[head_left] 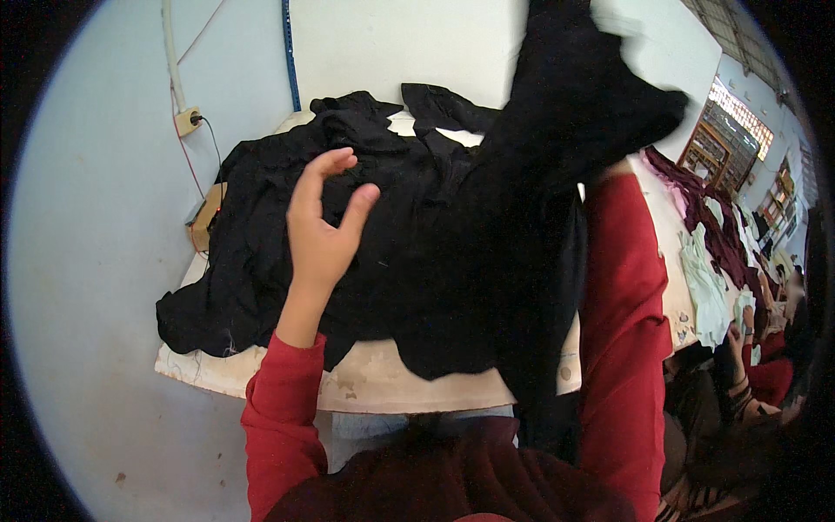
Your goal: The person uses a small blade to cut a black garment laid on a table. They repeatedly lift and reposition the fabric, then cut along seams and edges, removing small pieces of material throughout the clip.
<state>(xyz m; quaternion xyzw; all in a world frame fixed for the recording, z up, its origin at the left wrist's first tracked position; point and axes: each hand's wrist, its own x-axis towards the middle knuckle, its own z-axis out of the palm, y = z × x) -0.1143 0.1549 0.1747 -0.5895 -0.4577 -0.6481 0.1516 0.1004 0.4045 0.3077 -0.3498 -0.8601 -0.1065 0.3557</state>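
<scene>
Black fabric (252,252): spread in a rumpled heap across the middle of the view, from 9 o'clock round to 3; one part stands lifted toward 1 and 2 o'clock, its outer edges blurred. Whether heap and lifted part are a single piece, I cannot tell.
Left hand (326,217): just off centre toward 10 o'clock, above the heap, with nothing visible in its grasp.
Left fingers: curved and held close to one another, the thumb spread well away from them, leaving a wide gap.
Right hand (619,169): at 2 o'clock, just beside the lifted fabric and mostly hidden by it; only a little skin shows past the cuff. Whether its fingers pinch the fabric or are spread, I cannot tell.
Red sleeves (622,287): one reaches up from 7 o'clock to the left wrist, the other from 5 o'clock toward 2.
Worktable (374,374): pale and stained, its near edge bare at 6 o'clock, under the fabric.
Wall side: a socket (187,120) with a black plug at 10 o'clock; a brown box (206,222) between 9 and 10, beside the heap.
Neighbouring table: maroon cloth (720,230) and pale green cloth (703,283) at 3 o'clock; a co-worker's hand (736,339) between 3 and 4.
</scene>
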